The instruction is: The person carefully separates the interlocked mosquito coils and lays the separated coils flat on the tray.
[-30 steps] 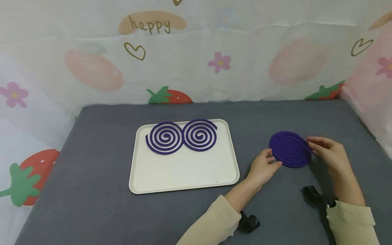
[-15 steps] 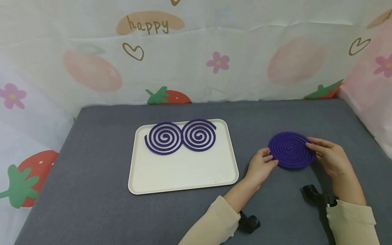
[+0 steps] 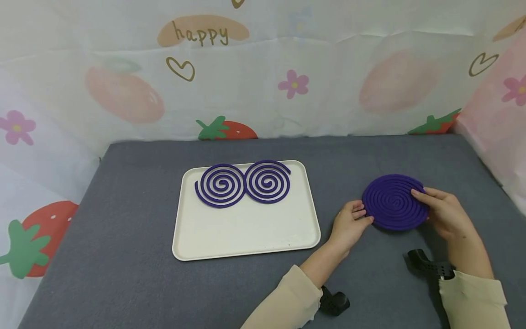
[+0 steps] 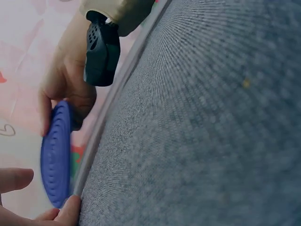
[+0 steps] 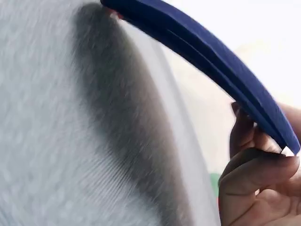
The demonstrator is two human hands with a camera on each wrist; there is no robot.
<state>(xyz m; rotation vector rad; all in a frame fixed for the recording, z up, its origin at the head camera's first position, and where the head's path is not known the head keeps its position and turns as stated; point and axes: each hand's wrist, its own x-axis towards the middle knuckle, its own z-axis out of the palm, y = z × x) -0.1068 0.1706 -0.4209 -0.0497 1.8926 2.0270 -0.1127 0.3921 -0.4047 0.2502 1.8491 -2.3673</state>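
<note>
A round purple mosquito coil (image 3: 394,203), wound tight with almost no gaps, is held over the right part of the grey table. My right hand (image 3: 445,214) pinches its right edge, thumb on top and fingers beneath. In the right wrist view the coil (image 5: 207,52) is seen edge-on, tilted, with a shadow on the cloth below and a split along its side. My left hand (image 3: 349,224) is at the coil's left edge, thumb and fingers spread, fingertips right at the rim. The left wrist view shows the coil (image 4: 56,155) between both hands.
A cream tray (image 3: 246,233) lies left of my hands. On its far part sit two looser purple spiral coils, a left coil (image 3: 222,183) and a right coil (image 3: 268,182), side by side. Black wrist cameras hang below both sleeves. A printed curtain (image 3: 328,68) stands behind the table.
The right hand has taken a deeper grip on the coil's right edge. The coil has lifted slightly and shifted a little to the right, while the left hand has barely moved.
</note>
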